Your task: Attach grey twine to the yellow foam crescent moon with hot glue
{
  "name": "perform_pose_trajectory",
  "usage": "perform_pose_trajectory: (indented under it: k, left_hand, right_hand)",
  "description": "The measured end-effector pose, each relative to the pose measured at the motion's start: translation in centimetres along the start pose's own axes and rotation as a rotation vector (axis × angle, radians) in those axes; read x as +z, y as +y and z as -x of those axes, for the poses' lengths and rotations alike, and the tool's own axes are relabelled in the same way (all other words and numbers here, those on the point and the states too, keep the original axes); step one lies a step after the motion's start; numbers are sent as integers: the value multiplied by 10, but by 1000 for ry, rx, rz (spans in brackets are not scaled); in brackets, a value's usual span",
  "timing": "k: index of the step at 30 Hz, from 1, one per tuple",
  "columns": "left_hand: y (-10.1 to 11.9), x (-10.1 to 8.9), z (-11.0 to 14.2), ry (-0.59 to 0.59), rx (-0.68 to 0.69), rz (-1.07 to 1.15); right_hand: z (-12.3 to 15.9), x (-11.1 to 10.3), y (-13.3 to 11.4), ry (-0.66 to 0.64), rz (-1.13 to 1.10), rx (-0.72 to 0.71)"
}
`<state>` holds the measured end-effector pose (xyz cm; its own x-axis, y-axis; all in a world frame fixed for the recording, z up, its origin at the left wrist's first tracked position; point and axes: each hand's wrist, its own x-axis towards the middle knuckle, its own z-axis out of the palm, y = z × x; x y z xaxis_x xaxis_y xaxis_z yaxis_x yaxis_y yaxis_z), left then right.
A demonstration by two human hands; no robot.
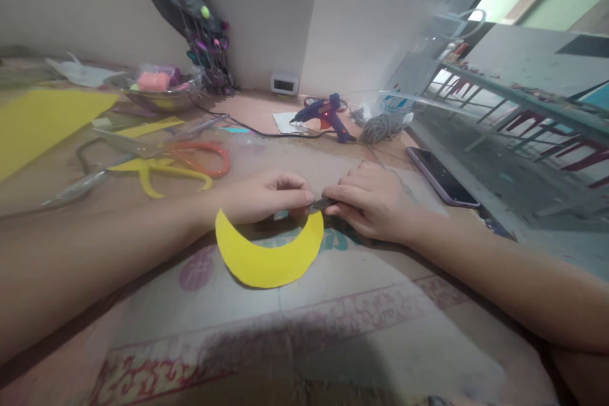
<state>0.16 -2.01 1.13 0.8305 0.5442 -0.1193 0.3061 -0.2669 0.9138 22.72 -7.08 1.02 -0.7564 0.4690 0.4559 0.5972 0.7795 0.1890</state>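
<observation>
I saw the yellow crescent (270, 266) well in from the right edge of the worktop (254, 106), the right hand (375, 200) pinching a mostly hidden dark object (323, 203) near it, but my feed left unclear whether the curled left hand (266, 195) gripped anything.

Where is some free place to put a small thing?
Between the left forearm and right forearm, below the yellow crescent, the printed sheet looks bare. Crowded: back left, around scissors and bowl; back centre, around glue gun.
</observation>
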Motion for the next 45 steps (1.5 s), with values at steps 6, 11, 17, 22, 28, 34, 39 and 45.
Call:
perform_pose_trajectory:
  k: [6,11,17,22,28,34,39,45]
  left_hand:
    - [0,0,1,0,1,0]
    - [0,-1,0,-7,-14,6]
    - [0,-1,-2,-5,27,6]
    - [2,1,0,24,6,11]
    - [3,2,0,18,7,-8]
    - [-2,0,0,4,39,-57]
    - [-3,0,-1,5,47,-75]
    - [-2,1,-1,0,57,-96]
  right_hand:
    - [0,0,0,-2,-26,11]
    - [0,-1,1,-7,-45,28]
    - [2,-1,2,-10,-65,55]
    - [3,1,2,-8,-60,48]
    - [2,0,0,-25,-43,21]
    - [1,-1,0,-25,40,-21]
    - [0,1,0,-3,69,-36]
    - [-1,0,-2,2,47,-19]
